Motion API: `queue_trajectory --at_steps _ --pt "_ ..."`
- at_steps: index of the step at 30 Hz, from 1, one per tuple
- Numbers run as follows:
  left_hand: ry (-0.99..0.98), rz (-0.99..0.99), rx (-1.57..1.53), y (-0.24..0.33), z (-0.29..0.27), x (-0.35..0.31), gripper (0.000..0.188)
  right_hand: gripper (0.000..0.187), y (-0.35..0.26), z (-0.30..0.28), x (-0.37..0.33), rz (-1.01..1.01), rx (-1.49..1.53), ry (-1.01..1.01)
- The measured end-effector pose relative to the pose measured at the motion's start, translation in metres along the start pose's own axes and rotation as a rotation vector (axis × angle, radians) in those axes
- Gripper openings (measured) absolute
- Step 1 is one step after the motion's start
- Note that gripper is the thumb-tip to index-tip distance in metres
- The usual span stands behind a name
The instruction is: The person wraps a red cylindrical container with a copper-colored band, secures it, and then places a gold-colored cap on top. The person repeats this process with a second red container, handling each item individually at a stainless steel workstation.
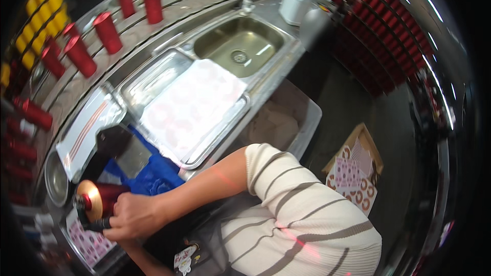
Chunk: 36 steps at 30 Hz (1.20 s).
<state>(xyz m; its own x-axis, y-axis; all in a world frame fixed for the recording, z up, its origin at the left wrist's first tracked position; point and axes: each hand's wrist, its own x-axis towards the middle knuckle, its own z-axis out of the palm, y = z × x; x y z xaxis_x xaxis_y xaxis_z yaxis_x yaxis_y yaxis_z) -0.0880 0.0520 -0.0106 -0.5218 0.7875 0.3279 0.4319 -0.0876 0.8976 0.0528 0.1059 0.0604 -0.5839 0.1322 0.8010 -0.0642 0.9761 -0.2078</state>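
The right hand [134, 218] has its grip clenched on a dark handle [98, 224] (beside a red spool [102, 198]); the left hand's grip cannot be told.

free: sink [238, 46], open bowl | free: white sheet [192, 105] on tray, flat top | blocked: red cans [107, 31] stand along the back ledge | blocked: blue bag [153, 176] beside hand [134, 217]

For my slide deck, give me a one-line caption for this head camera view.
A hand grips a dark handle beside a red cylinder with a gold end cap, near a steel sink.
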Motion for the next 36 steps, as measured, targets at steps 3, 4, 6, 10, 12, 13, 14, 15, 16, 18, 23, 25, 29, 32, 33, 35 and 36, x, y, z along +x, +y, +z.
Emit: queue_trajectory --at_steps 3,4,6,10,12,13,14,15,16,18,23,25,29,32,33,35,36 --pt "0.012 0.069 0.065 0.013 0.009 -0.005 0.084 0.019 -0.009 0.001 -0.008 -0.014 -0.056 0.110" --pt "0.016 0.077 0.076 0.013 0.008 -0.006 0.082 0.018 -0.010 0.001 -0.009 -0.024 -0.080 0.152" --pt "0.033 0.092 0.107 0.015 0.004 -0.006 0.080 0.016 -0.011 0.002 -0.009 -0.050 -0.110 0.234" --pt "0.064 0.129 0.154 0.020 0.001 -0.007 0.075 0.022 -0.007 -0.008 -0.017 0.126 0.000 0.197" --pt "0.072 0.148 0.180 0.021 -0.002 -0.007 0.073 0.028 0.000 -0.016 -0.014 0.202 0.075 0.149" --pt "0.082 0.155 0.197 0.024 -0.005 -0.011 0.072 0.031 0.001 -0.020 -0.011 0.242 0.122 0.124" --pt "0.087 0.162 0.215 0.027 -0.009 -0.012 0.071 0.033 0.004 -0.022 -0.007 0.247 0.174 0.133" --pt "0.105 0.175 0.235 0.031 -0.011 -0.016 0.070 0.036 0.007 -0.022 0.000 0.245 0.233 0.136" --pt "0.098 0.189 0.230 0.029 -0.011 -0.014 0.069 0.039 0.013 -0.021 0.004 0.249 0.264 0.139" --pt "0.098 0.230 0.238 0.032 -0.013 -0.010 0.066 0.041 0.025 -0.020 0.007 0.285 0.325 0.122" --pt "0.178 0.465 0.278 0.063 0.005 -0.013 0.055 0.038 0.031 -0.012 0.014 0.342 0.397 0.061" --pt "0.183 0.554 0.360 0.066 0.008 -0.008 0.054 0.037 0.031 -0.012 0.012 0.335 0.371 0.064" --pt "0.187 0.480 0.112 0.068 0.012 -0.013 0.059 0.036 0.031 -0.006 0.010 0.323 0.368 0.115" --pt "0.237 0.494 0.441 0.030 -0.014 -0.009 0.071 0.035 0.028 -0.016 0.014 0.393 0.410 0.022" --pt "0.337 0.278 0.425 0.051 -0.008 -0.010 0.096 0.034 0.024 -0.019 0.014 0.428 0.408 0.018" --pt "0.265 0.296 0.240 0.013 -0.023 0.002 0.087 0.037 0.021 -0.027 0.013 0.389 0.420 0.037" --pt "0.246 0.263 0.116 -0.003 -0.025 0.008 0.083 0.038 0.022 -0.032 0.012 0.398 0.437 0.038"
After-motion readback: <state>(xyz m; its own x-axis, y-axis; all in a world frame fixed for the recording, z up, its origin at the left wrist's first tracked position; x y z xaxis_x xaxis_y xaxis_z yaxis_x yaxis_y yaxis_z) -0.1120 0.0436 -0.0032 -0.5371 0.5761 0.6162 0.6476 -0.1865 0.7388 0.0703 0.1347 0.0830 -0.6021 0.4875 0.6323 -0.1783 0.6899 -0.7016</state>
